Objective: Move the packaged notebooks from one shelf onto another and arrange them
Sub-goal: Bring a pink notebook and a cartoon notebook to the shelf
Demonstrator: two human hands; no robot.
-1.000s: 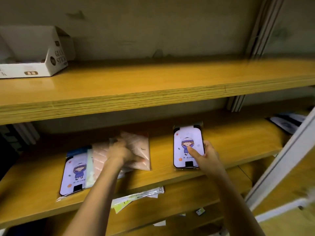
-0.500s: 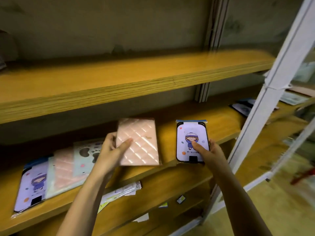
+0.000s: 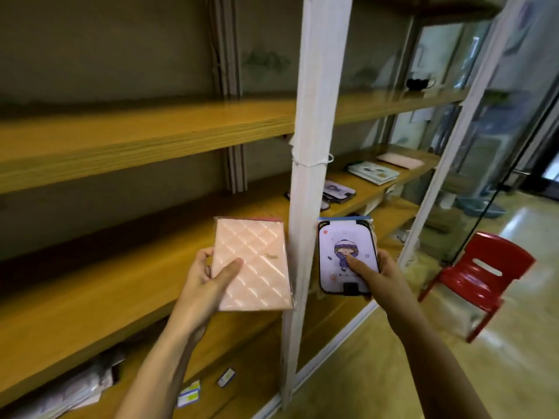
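Step in hand: transfer. Left hand (image 3: 202, 285) pinches the pink notebook (image 3: 252, 264) at frame centre; right hand (image 3: 375, 275) pinches the cartoon notebook (image 3: 346, 257) beside the white post (image 3: 314, 146). Next: lay both on the right shelf (image 3: 360, 198), aligned with the packs there.
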